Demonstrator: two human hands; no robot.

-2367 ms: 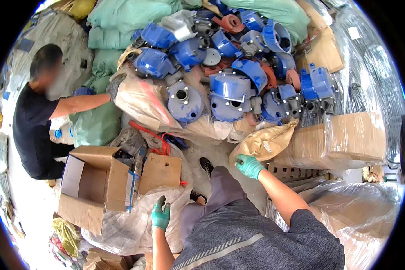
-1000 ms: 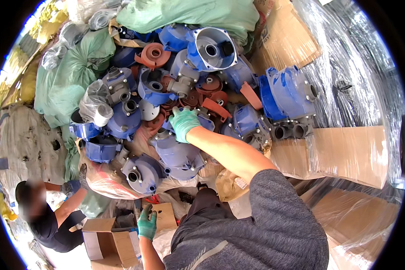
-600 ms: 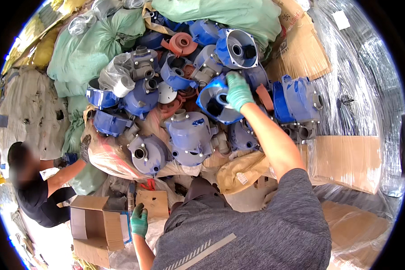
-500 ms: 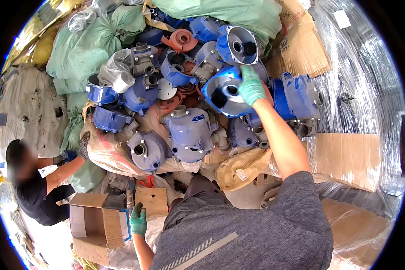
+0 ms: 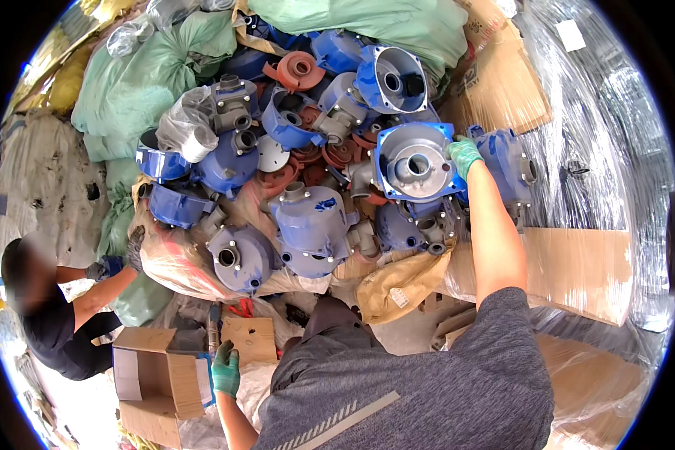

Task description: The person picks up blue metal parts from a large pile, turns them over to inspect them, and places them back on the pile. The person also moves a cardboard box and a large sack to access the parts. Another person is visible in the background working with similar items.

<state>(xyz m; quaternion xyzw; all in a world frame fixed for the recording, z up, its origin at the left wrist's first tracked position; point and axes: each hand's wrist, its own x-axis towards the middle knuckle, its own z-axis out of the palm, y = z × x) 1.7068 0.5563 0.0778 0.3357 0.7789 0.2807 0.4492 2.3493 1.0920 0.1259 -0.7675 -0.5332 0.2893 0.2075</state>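
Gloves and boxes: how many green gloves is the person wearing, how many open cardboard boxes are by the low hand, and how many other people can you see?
Green gloves: 2, one on the right hand gripping the rim of a blue metal casing, one on the left hand down low
Open cardboard boxes: 1
Other people: 1
Total: 4

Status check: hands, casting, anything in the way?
Right hand grips blue pump housing by its rim. Left hand free, low by cardboard box. Other castings crowd around it.
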